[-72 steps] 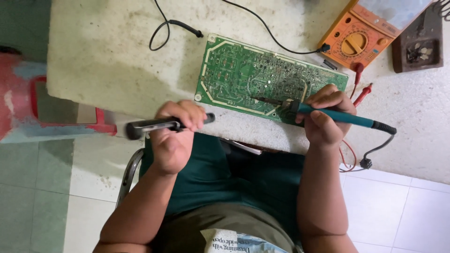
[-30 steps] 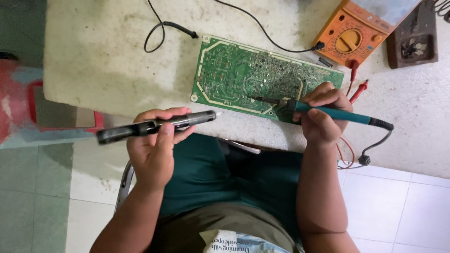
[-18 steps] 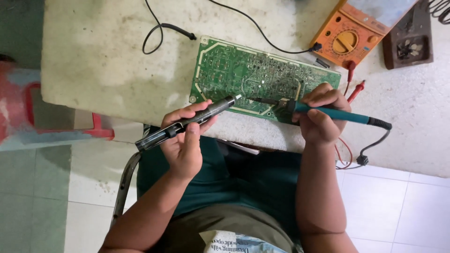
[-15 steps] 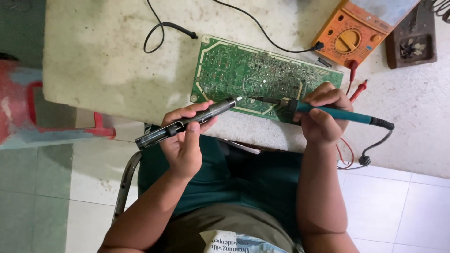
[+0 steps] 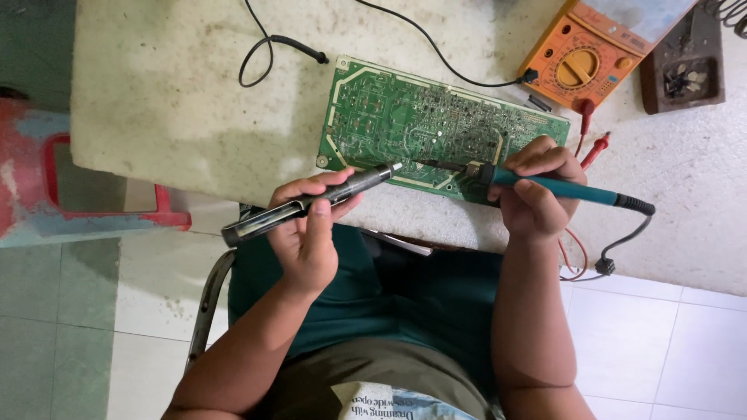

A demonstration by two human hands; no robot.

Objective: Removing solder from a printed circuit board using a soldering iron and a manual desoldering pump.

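The left hand (image 5: 311,233) has its grip closed around a dark, smooth metal tube with a pale tip, a solder sucker (image 5: 307,206), held slanting so the tip points up and to the right over the near edge of the circuit board (image 5: 405,117). The right hand (image 5: 537,190) has its grip wrapped tight round the teal plastic handle of a soldering iron (image 5: 545,185), whose thin dark metal tip lies across the board's lower edge and nearly meets the sucker's tip. The board is a flat green rectangle, its solder side up, speckled with small shiny joints and pale traces, lying on the bench (image 5: 171,101). The bench top is rough, pale stone or concrete, stained and mottled. At its far right stands an orange meter (image 5: 583,58) with a round dial, red probes (image 5: 591,144) just beside it, and a black wire (image 5: 272,50) loops across the top. A small brown tray (image 5: 685,66) of bits sits at the corner. Below lies a pale tiled floor, with a worn red plastic stool (image 5: 47,194) to the left. The person wears a dark green shirt.
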